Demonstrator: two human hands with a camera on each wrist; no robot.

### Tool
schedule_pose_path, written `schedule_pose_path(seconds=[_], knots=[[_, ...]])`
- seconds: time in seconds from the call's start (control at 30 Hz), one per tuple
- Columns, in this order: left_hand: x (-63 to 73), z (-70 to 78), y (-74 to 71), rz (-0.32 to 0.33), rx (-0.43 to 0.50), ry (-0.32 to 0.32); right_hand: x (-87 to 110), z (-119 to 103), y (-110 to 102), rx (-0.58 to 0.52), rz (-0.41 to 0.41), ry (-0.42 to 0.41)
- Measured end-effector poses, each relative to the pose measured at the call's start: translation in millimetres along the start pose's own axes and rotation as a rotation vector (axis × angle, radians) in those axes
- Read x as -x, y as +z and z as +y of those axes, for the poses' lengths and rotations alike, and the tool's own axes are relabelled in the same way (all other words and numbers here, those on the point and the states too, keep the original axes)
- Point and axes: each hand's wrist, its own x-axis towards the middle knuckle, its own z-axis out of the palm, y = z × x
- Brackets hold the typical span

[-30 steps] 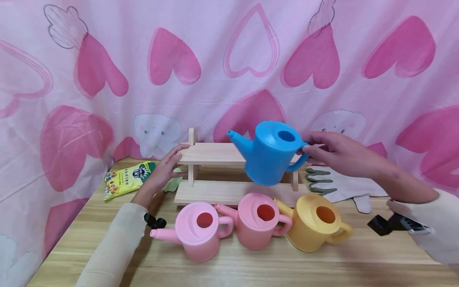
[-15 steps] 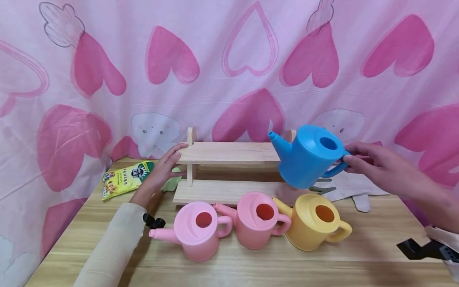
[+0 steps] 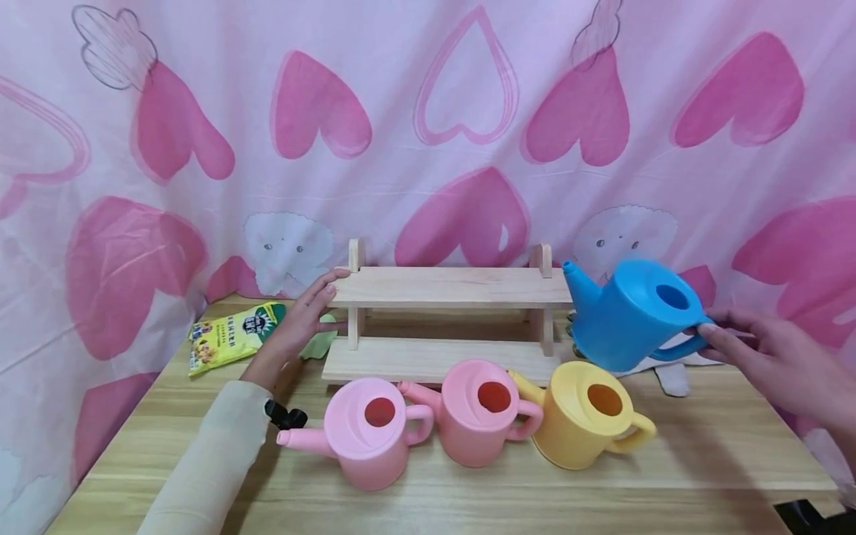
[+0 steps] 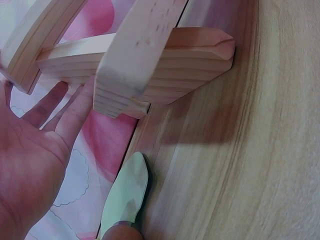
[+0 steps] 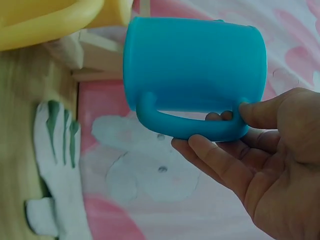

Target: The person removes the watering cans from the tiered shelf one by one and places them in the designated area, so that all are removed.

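Observation:
My right hand (image 3: 776,353) holds a blue watering can (image 3: 635,319) by its handle, off the table to the right of a two-tier wooden shelf (image 3: 455,286). In the right wrist view, thumb and fingers pinch that handle (image 5: 190,127). The can's spout points left and up. At the shelf's left end, my left hand (image 3: 301,316) rests its extended fingertips against the upper board; the left wrist view shows the palm (image 4: 30,160) with nothing in it. A light pink watering can (image 3: 371,461), a deeper pink one (image 3: 475,435) and a yellow one (image 3: 578,435) stand before the shelf.
Left of the shelf lie a yellow printed packet (image 3: 230,338) and a pale green, blade-shaped piece (image 4: 127,187). A white glove with green finger stripes (image 5: 60,175) lies on the right, partly behind the blue can. A pink heart-print curtain (image 3: 321,104) hangs behind the table.
The right hand has carried the blue watering can from in front of the shelf to the right and lower, uncovering the shelf's right end. The left hand has stayed at the shelf.

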Motion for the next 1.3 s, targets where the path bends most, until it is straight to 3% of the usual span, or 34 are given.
schedule_pose_path(seconds=[0.23, 0.47, 0.63, 0.87, 1.3], knots=[[-0.6, 0.9, 0.8, -0.004, 0.005, 0.010, 17.3, 29, 7, -0.045, 0.012, 0.021], [-2.2, 1.4, 0.9, -0.011, -0.007, 0.005, 39.6, 46, 25, -0.173, 0.067, 0.012], [-3.0, 2.5, -0.1, -0.007, -0.010, 0.006, 53.8, 49, 39, -0.111, 0.103, 0.049], [-1.1, 4.4, -0.5, -0.001, -0.005, 0.011, 61.8, 49, 48, -0.058, 0.045, 0.155], [0.4, -1.0, -1.0, -0.005, -0.008, 0.002, 73.4, 53, 65, -0.075, 0.055, 0.139]])
